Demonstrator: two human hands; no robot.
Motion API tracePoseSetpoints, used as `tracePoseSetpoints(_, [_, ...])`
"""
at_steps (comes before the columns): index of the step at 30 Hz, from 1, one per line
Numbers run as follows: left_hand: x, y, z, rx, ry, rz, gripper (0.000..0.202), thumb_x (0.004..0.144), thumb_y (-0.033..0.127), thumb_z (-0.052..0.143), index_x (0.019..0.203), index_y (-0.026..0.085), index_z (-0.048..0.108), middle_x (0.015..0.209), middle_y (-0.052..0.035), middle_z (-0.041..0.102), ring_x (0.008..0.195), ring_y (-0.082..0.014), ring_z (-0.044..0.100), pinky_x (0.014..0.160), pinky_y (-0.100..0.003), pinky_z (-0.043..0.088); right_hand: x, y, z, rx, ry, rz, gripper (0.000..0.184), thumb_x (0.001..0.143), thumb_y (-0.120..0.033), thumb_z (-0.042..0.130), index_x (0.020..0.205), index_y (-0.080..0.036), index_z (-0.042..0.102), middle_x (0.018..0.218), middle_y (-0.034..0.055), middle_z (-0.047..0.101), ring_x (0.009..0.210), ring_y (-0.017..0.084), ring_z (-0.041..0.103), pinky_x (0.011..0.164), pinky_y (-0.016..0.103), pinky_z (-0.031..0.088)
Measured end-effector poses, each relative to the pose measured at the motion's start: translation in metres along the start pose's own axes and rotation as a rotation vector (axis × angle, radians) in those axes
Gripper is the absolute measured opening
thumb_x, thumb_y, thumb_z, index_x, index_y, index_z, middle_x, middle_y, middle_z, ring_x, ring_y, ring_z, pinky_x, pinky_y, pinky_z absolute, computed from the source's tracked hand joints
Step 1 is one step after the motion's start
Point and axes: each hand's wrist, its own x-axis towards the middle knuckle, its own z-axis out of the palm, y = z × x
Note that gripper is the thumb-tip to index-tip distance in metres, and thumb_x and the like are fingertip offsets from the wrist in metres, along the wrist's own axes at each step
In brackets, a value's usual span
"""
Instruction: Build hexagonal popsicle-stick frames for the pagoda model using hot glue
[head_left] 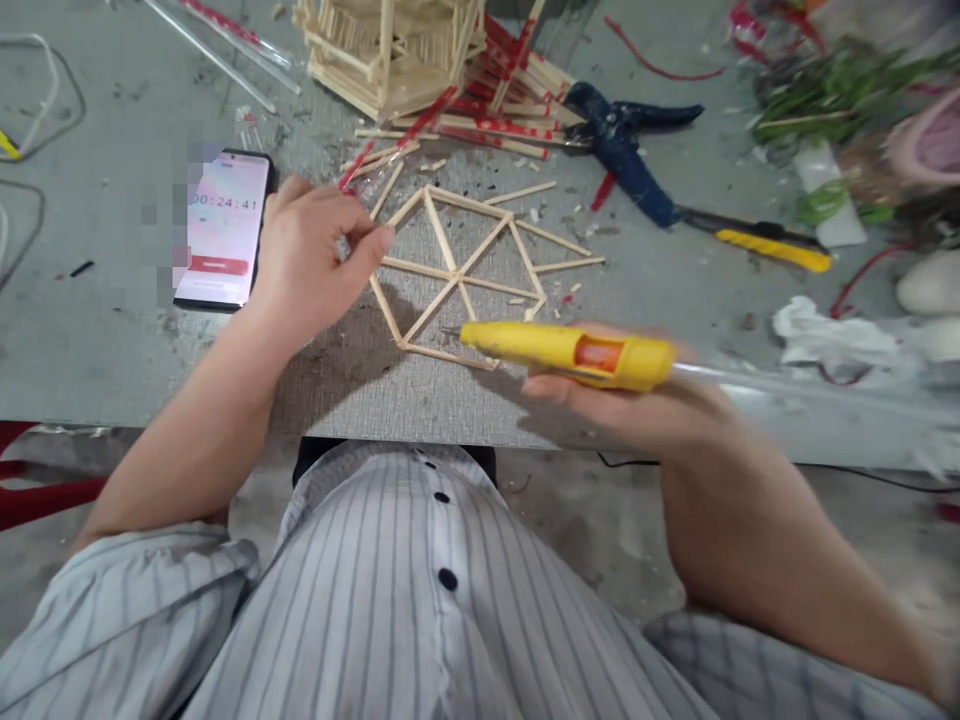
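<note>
A hexagonal frame of thin wooden sticks (457, 276) lies flat on the grey table, its spokes meeting in the middle. My left hand (319, 250) is at its left corner, thumb and fingers closed on the sticks there; the fingertips partly hide that corner. In my right hand (622, 400) is a yellow hot glue gun (517, 343), held above the frame's near right side. Its nozzle points left, over the lower spokes. A clear glue stick (750, 380) sticks out of its back. Two loose-ended sticks (570, 265) form a point at the frame's right.
A phone (229, 225) showing a timer lies left of my left hand. Behind the frame stand a built stick structure (386, 60) and red-wrapped stick bundles (517, 120). Blue-handled cutters (626, 150) and a yellow box cutter (772, 245) lie right. Crumpled tissue (832, 335) is nearby.
</note>
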Motion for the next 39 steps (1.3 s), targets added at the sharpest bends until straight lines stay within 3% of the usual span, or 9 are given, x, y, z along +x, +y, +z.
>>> tracePoseSetpoints(4, [0.003,0.012,-0.001,0.156,-0.139,-0.089,0.029,0.095,0.042,0.051,0.078,0.023,0.064,0.081,-0.0016,0.066,0.083,-0.0164,0.051,0.086,-0.039,0.043,-0.003,-0.017,0.009,-0.360,-0.054,-0.195,0.045,0.084,-0.067,0.058,0.067,-0.026,0.048,0.058,0.0005,0.055,0.053,0.018,0.052,0.050,0.034,0.035])
tracePoseSetpoints(9, [0.002,0.015,-0.004,0.141,-0.165,-0.106,0.028,0.095,0.042,0.052,0.079,0.022,0.065,0.086,-0.0020,0.068,0.087,-0.0168,0.051,0.092,-0.040,0.043,0.000,-0.018,0.018,-0.418,-0.080,-0.289,0.044,0.088,-0.066,0.054,0.070,-0.026,0.047,0.060,0.0007,0.054,0.052,0.017,0.051,0.048,0.034,0.031])
tracePoseSetpoints(16, [-0.005,-0.001,0.005,0.108,-0.064,0.115,0.035,0.098,0.044,0.039,0.085,0.027,0.067,0.084,-0.0059,0.070,0.096,-0.0256,0.058,0.082,-0.046,0.045,0.004,-0.015,0.024,-0.429,-0.052,-0.230,0.047,0.087,-0.069,0.053,0.066,-0.027,0.044,0.061,0.0018,0.051,0.054,0.018,0.049,0.052,0.035,0.033])
tracePoseSetpoints(23, [-0.002,0.005,0.002,0.107,-0.118,0.019,0.032,0.095,0.043,0.044,0.081,0.026,0.067,0.086,-0.0070,0.072,0.096,-0.0263,0.059,0.089,-0.046,0.047,0.005,-0.013,0.028,-0.429,-0.006,-0.246,0.052,0.086,-0.072,0.052,0.065,-0.026,0.038,0.058,0.0009,0.048,0.050,0.017,0.046,0.049,0.034,0.031])
tracePoseSetpoints(28, [-0.003,0.002,0.003,0.209,-0.170,0.093,0.035,0.098,0.040,0.036,0.095,0.029,0.068,0.095,-0.0063,0.073,0.101,-0.0265,0.059,0.090,-0.047,0.044,0.005,-0.013,0.029,-0.463,-0.004,-0.231,0.053,0.087,-0.075,0.046,0.064,-0.027,0.041,0.059,0.0025,0.051,0.052,0.018,0.050,0.050,0.035,0.033])
tracePoseSetpoints(33, [-0.003,-0.001,0.005,0.092,-0.086,0.092,0.033,0.096,0.044,0.042,0.081,0.027,0.067,0.083,-0.0057,0.072,0.088,-0.0254,0.060,0.085,-0.047,0.046,0.006,-0.017,0.029,-0.430,-0.010,-0.186,0.058,0.085,-0.079,0.042,0.060,-0.027,0.041,0.055,0.0024,0.050,0.048,0.017,0.047,0.046,0.036,0.031])
tracePoseSetpoints(39, [-0.002,0.005,0.002,0.073,-0.117,0.008,0.028,0.093,0.041,0.049,0.078,0.026,0.066,0.081,-0.0056,0.071,0.085,-0.0241,0.059,0.088,-0.046,0.046,0.009,-0.016,0.026,-0.373,-0.029,-0.086,0.056,0.081,-0.077,0.052,0.061,-0.026,0.038,0.053,0.0000,0.049,0.047,0.016,0.045,0.044,0.034,0.030])
